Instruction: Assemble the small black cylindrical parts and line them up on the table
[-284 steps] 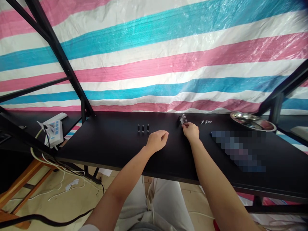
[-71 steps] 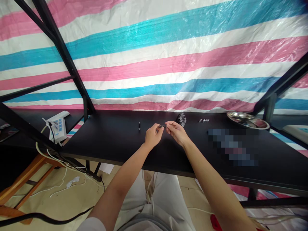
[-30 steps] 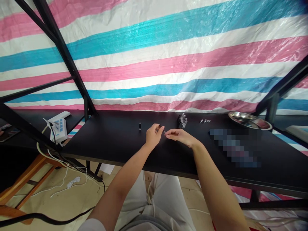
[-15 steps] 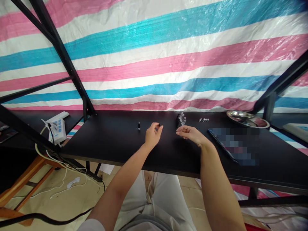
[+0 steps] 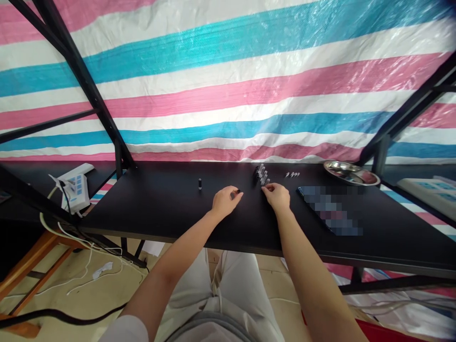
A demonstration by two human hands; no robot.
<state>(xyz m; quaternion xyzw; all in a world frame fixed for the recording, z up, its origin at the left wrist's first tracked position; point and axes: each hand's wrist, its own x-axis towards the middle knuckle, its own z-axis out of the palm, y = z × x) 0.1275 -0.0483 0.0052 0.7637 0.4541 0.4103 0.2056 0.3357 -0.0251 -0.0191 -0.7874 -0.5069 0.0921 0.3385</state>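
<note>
My left hand (image 5: pixel 225 201) hovers over the black table (image 5: pixel 167 209), its fingers pinched on a small black cylinder (image 5: pixel 234 193). To its right, my right hand (image 5: pixel 277 195) has curled fingers that reach the near end of a cluster of small black-and-clear tubes (image 5: pixel 261 174); whether it grips one I cannot make out. A single small black cylinder (image 5: pixel 200 184) stands upright on the table, left of my left hand. A few tiny metal pieces (image 5: pixel 293 174) lie in a row beyond my right hand.
A steel bowl (image 5: pixel 351 172) sits at the back right. A blurred flat object (image 5: pixel 329 209) lies right of my right hand. A white power strip (image 5: pixel 74 185) with cables rests on the left table. Black frame posts (image 5: pixel 119 159) rise against the striped tarp.
My right hand left the left hand and moved right and back to the tube cluster. Of three standing black cylinders seen earlier, one now stands on the table. The view has shifted slightly right.
</note>
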